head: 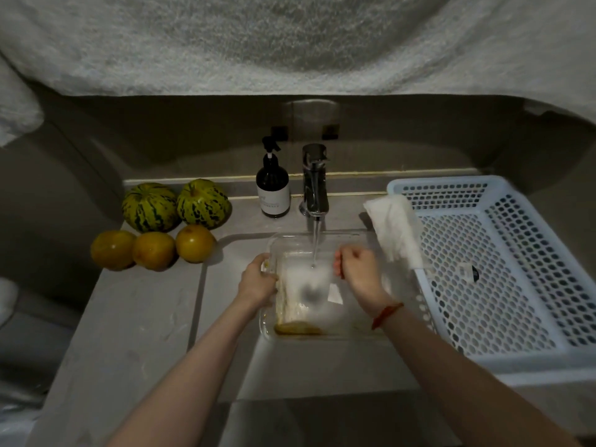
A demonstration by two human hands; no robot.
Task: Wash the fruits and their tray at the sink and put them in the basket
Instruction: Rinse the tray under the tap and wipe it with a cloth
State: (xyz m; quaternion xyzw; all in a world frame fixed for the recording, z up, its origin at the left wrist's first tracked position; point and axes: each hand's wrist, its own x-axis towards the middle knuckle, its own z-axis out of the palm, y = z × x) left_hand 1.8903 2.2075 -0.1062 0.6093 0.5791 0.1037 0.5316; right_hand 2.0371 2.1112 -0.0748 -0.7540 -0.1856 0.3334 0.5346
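A clear glass tray (350, 332) sits in the sink under the running tap (314, 182), with yellow-brown residue along its left and near sides. My left hand (258, 280) grips the tray's left rim. My right hand (358, 269) hovers over the tray's right part with its fingers curled; whether it holds anything is hidden. Two striped green-yellow melons (150, 206) (203, 203) and three round yellow-orange fruits (113, 250) (154, 251) (195, 243) lie on the counter to the left. The white perforated basket (529, 350) stands on the right.
A dark soap pump bottle (272, 188) stands left of the tap. A white cloth (395, 230) hangs over the basket's left rim. A small tag (469, 272) lies inside the basket. The sink's wall (290, 372) lies in front of the tray.
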